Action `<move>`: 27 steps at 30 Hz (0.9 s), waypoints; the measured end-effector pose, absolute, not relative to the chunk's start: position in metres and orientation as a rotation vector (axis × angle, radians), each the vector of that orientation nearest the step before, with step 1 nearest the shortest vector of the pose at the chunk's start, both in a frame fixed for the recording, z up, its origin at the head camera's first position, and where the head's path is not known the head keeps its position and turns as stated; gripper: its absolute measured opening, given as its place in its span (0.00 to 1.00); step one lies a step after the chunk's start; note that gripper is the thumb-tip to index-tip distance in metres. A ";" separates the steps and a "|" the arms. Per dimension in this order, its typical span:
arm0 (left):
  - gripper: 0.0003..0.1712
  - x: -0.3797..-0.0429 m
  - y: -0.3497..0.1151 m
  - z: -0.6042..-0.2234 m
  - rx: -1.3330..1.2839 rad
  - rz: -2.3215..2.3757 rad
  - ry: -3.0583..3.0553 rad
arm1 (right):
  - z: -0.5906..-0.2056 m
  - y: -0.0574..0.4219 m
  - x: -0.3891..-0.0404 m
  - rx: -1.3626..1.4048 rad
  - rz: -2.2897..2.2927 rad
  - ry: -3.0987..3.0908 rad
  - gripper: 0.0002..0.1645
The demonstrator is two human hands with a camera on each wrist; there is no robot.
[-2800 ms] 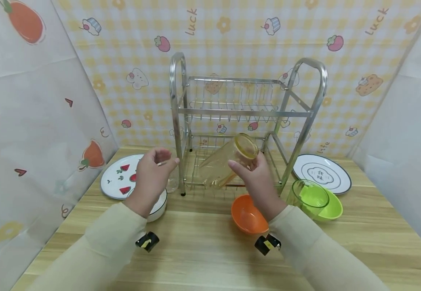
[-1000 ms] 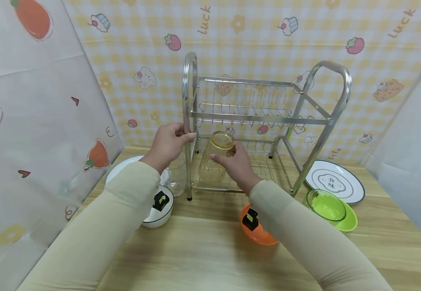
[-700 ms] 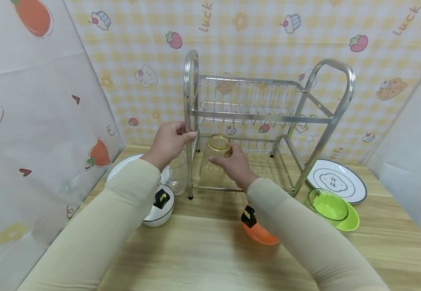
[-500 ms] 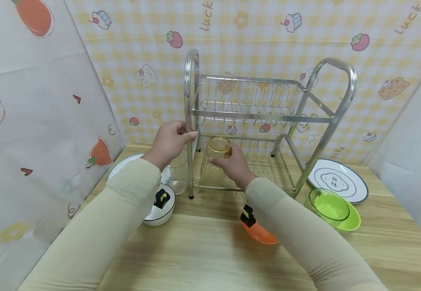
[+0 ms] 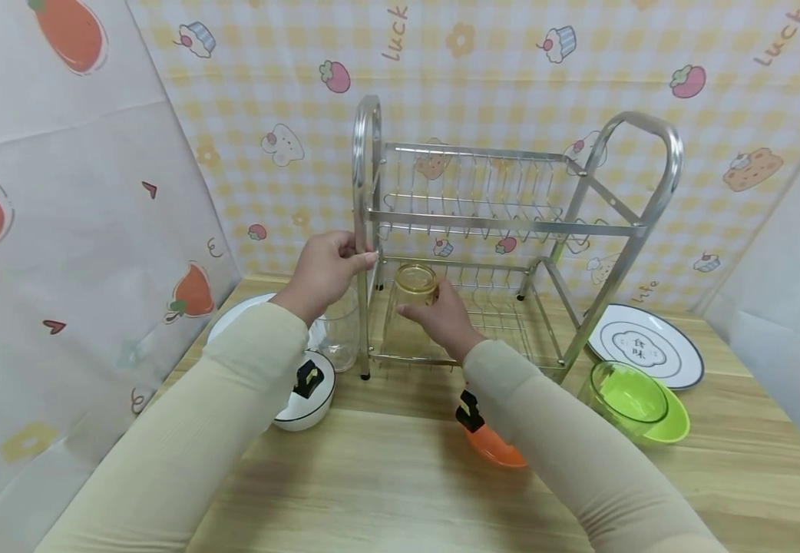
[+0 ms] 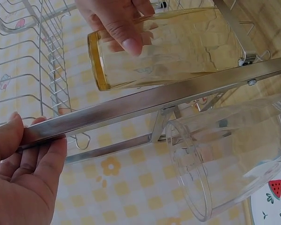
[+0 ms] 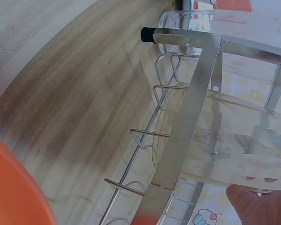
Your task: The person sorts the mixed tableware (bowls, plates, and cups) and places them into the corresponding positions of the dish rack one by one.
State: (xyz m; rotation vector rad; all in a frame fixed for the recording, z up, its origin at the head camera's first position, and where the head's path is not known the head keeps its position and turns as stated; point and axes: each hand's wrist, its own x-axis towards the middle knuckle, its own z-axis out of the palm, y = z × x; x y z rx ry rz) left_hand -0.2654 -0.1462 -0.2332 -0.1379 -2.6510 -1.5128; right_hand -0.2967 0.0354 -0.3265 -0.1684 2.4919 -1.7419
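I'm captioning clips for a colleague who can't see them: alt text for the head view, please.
A person's right hand holds a yellow-tinted glass in the lower tier of a metal dish rack, while the left hand grips the rack's left post. A clear glass stands beside that post, an orange bowl in front.

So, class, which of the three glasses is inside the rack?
The amber glass, gripped by the right hand; the clear glass and greenish glass are outside.
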 end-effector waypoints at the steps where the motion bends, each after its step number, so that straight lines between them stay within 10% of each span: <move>1: 0.12 -0.265 -0.146 -0.233 -0.140 -1.512 -2.650 | -0.327 0.036 -0.297 -0.170 -1.734 2.496 0.42; 27: 0.11 -0.263 -0.145 -0.234 -0.166 -1.494 -2.622 | -0.320 0.033 -0.297 -0.087 -1.579 2.561 0.45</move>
